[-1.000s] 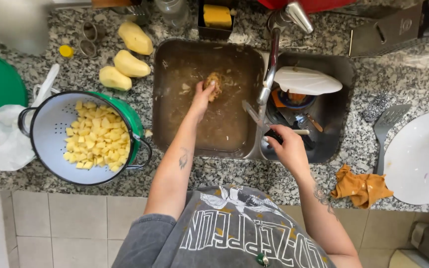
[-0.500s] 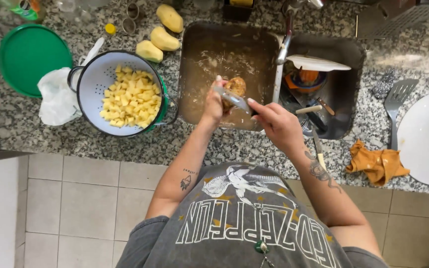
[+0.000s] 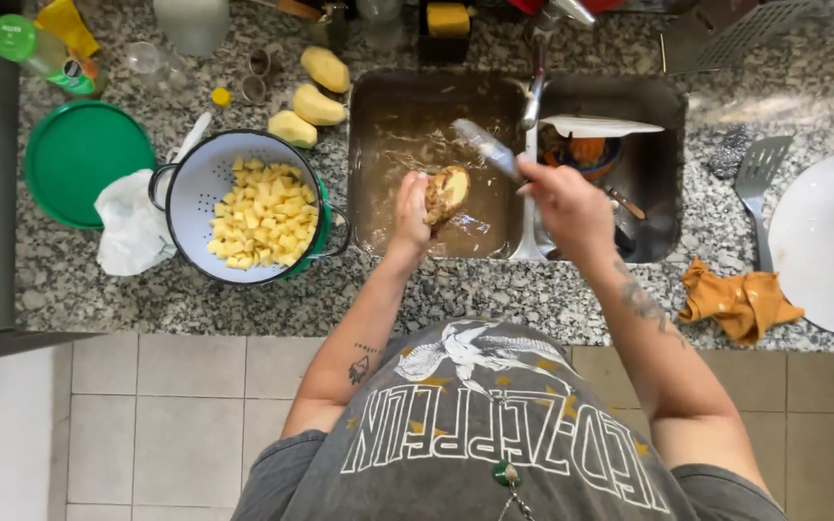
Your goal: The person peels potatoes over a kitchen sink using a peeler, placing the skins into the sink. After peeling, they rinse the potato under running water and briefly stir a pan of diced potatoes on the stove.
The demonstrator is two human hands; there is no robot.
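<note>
A half-peeled potato [image 3: 447,190] is held over the left basin of a double sink [image 3: 369,164], above murky brown water. The left hand [image 3: 413,209] grips the potato from the left, fingers wrapped around it. The right hand [image 3: 564,201] is closed around the handle of a knife [image 3: 486,149], whose blade points up and to the left, its tip above and just right of the potato; blade and potato look apart.

In the right basin sit stacked dishes, with a white plate [image 3: 598,125] on top. A tap [image 3: 536,87] rises between the two basins.

On the speckled granite counter left of the sink stands a white colander [image 3: 185,193] filled with diced yellow potato [image 3: 264,219]. Three peeled whole potatoes [image 3: 315,104] lie just behind it. Further left are a crumpled white cloth [image 3: 130,227] and a round green lid [image 3: 77,159].

Right of the sink lie a grey slotted spatula [image 3: 758,183], a crumpled orange cloth [image 3: 737,301] near the counter's front edge, and a large white round board [image 3: 827,246].

The person wears a grey printed T-shirt [image 3: 494,434] and stands on pale floor tiles.
</note>
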